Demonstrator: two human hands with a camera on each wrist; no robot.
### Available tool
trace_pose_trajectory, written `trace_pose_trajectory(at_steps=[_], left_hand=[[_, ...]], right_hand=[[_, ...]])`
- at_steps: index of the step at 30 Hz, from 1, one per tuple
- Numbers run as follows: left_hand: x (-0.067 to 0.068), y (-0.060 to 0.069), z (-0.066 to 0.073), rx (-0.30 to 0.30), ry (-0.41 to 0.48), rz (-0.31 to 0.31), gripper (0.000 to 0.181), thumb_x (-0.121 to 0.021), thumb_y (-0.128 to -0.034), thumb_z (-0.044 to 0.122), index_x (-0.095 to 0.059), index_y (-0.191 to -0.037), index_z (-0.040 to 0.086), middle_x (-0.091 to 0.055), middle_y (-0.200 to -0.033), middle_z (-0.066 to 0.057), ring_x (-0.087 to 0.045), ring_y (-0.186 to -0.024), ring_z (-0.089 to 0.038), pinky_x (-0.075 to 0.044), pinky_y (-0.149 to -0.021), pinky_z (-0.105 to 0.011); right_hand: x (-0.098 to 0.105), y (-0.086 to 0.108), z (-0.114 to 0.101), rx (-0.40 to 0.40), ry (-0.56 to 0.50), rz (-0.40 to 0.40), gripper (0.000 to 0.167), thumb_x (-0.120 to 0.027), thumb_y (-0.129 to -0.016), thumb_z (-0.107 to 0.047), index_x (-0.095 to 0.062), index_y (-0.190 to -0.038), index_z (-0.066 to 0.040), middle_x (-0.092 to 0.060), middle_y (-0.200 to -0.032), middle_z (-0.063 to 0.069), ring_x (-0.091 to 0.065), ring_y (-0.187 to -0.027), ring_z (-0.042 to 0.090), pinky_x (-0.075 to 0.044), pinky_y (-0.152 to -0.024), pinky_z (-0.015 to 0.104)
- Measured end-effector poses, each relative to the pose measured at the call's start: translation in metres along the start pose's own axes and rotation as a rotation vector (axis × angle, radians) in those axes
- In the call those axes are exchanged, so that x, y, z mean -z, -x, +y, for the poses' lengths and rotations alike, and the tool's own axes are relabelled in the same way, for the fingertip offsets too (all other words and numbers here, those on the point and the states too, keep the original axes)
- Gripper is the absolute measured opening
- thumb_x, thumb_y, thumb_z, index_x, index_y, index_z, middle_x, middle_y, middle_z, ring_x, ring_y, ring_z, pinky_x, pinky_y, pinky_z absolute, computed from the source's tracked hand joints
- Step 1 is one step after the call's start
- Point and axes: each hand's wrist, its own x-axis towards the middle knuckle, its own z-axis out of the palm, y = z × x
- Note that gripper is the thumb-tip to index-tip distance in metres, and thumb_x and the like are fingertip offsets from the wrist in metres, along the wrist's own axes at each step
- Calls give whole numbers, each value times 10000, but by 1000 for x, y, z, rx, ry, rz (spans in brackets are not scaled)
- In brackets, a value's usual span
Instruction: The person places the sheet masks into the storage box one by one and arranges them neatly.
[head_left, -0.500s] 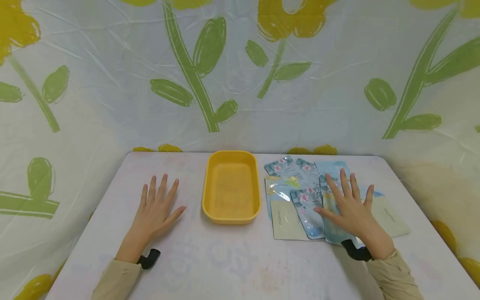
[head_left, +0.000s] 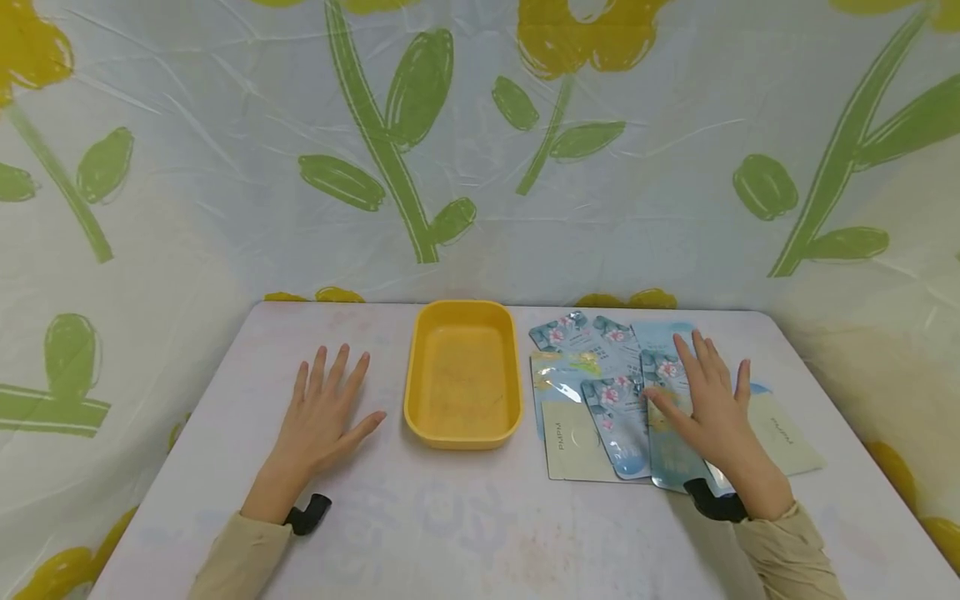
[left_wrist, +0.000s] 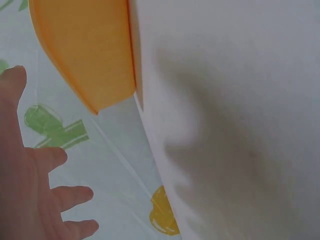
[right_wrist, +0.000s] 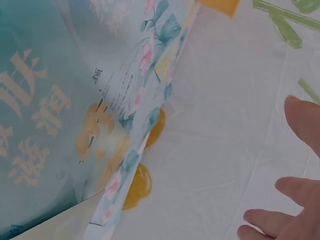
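Observation:
My left hand [head_left: 318, 425] hangs above the table to the left of a yellow plastic tray [head_left: 463, 435], fingers spread and holding nothing. In the left wrist view its fingers [left_wrist: 72, 197] stand apart from the tabletop, with a shadow below. My right hand [head_left: 718, 425] hovers over a spread of face mask packets, its fingers extended and nothing gripped. Among these are a floral blue packet [head_left: 618, 437], a cream-and-blue packet [head_left: 568, 442] marked PMPM, and a teal packet [head_left: 669, 454] partly under the hand. The right wrist view shows the teal packet [right_wrist: 35, 125] close up.
The white table [head_left: 420, 533] has its far edge against a hanging cloth [head_left: 637, 225] printed with flowers. More overlapping packets lie at the right, including a cream one [head_left: 783, 429] beyond the right hand. The tray has nothing in it.
My left hand has drifted slightly right, towards the tray. The right hand has turned a little and shifted slightly right, uncovering more of the packets beneath. Tray and packets stay put.

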Motion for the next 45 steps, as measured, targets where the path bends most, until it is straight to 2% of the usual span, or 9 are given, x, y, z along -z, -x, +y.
trace_pose_trajectory(at_steps=[9,14,18,22,27,35,38,43,45], left_hand=[[-1,-9,15,-16,21,-13,844,-454,-955,644,-232,-1591,135,-214,-1611,-212,-115,-1470,-469,-52,-1183,-619],[-1,-14,26,-35,36,-19,854,-453,-949,655,-250,-1585,122,-219,-1611,-208,-116,-1474,-463,-55,-1185,-616],[-2,-19,35,-57,42,-20,870,-437,-949,667,-243,-1584,105,-212,-1615,-204,-102,-1482,-448,-57,-1188,-609],[-4,-26,42,-68,32,-47,929,-419,-934,702,-205,-1588,77,-191,-1626,-184,-79,-1495,-418,-45,-1197,-589],[-7,-33,52,-78,42,-77,1018,-414,-910,742,-153,-1584,24,-146,-1647,-136,-59,-1509,-369,-24,-1210,-553],[-9,-37,58,-80,51,-115,1081,-436,-896,749,-97,-1573,-23,-80,-1652,-153,-42,-1521,-296,-31,-1227,-484],[-12,-37,59,-74,71,-138,1087,-434,-900,746,-77,-1569,-32,-59,-1650,-164,-35,-1522,-279,-31,-1229,-462],[-16,-37,60,-64,106,-150,1081,-423,-907,743,-56,-1570,-28,-42,-1652,-161,-27,-1522,-270,-32,-1231,-449],[-17,-37,60,-66,109,-147,1084,-425,-906,744,-54,-1569,-29,-42,-1652,-160,-28,-1522,-270,-38,-1231,-450]], right_hand=[[-4,-5,0,112,-129,262,692,-671,-942,-291,-386,-1496,11,-383,-1512,270,-349,-1367,493,37,-1168,635],[-9,-6,-1,125,-212,325,634,-706,-886,-102,-453,-1452,28,-475,-1442,270,-412,-1332,481,-91,-1192,600],[-11,-4,-3,84,-244,322,671,-709,-847,11,-452,-1466,-3,-490,-1431,259,-425,-1344,417,-208,-1204,377],[-11,-2,-3,-1,-252,315,659,-699,-879,-19,-443,-1485,-48,-497,-1421,251,-460,-1294,437,-277,-1112,185],[-9,1,5,-106,-241,311,615,-672,-924,-81,-436,-1492,-81,-500,-1428,225,-484,-1248,459,-299,-1122,238],[-3,5,22,-191,-229,347,564,-652,-927,-75,-468,-1460,-53,-518,-1435,178,-510,-1245,424,-317,-1134,293],[3,9,29,-258,-209,361,548,-651,-931,-87,-482,-1452,-71,-543,-1420,148,-543,-1261,293,-336,-1116,278],[16,22,44,-374,-166,355,533,-640,-949,-126,-484,-1457,-104,-559,-1408,135,-456,-1145,-168,-341,-945,107],[22,28,51,-422,-161,328,533,-615,-967,-161,-458,-1472,-104,-539,-1426,154,-411,-1102,-219,-321,-947,94]])
